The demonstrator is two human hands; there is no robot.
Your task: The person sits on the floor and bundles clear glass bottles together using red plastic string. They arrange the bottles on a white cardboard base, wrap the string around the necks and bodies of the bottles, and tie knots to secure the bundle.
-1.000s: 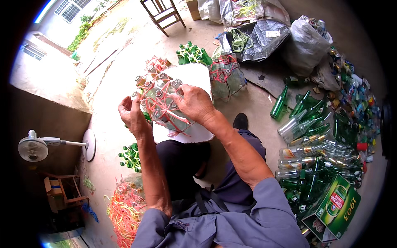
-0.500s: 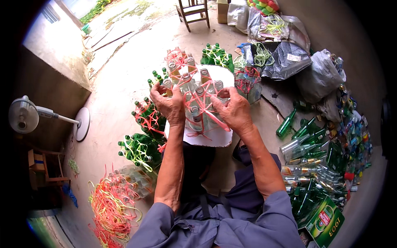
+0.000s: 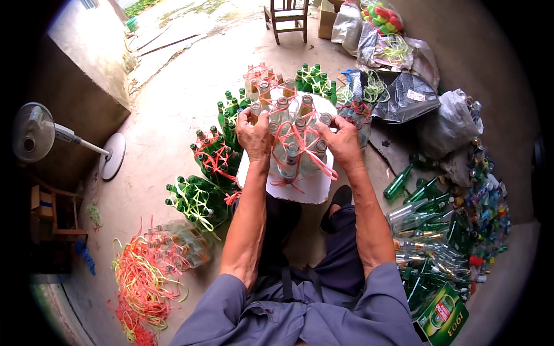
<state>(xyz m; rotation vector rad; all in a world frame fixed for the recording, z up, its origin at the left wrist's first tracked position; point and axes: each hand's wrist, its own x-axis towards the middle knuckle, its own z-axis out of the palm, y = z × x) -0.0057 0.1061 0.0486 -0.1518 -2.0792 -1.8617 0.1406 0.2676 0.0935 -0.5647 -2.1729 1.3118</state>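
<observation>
A cluster of clear glass bottles stands upright on a white board in front of me, red plastic twine laced around and between the necks. My left hand is closed around the neck of an outer bottle on the left side. My right hand grips the neck of an outer bottle on the right, thumb toward the cluster. A loose bow of twine hangs at the cluster's near right side. My fingertips are partly hidden behind the necks.
Green bottles tied in bundles line the left side. A heap of red and yellow twine lies at lower left. Loose bottles cover the floor at right. A fan stands at far left, a wooden chair at the back.
My right hand has moved from the twine side of the cluster out to the right-hand bottle's neck. My left hand stays at the left bottle. The whole view has shifted slightly.
</observation>
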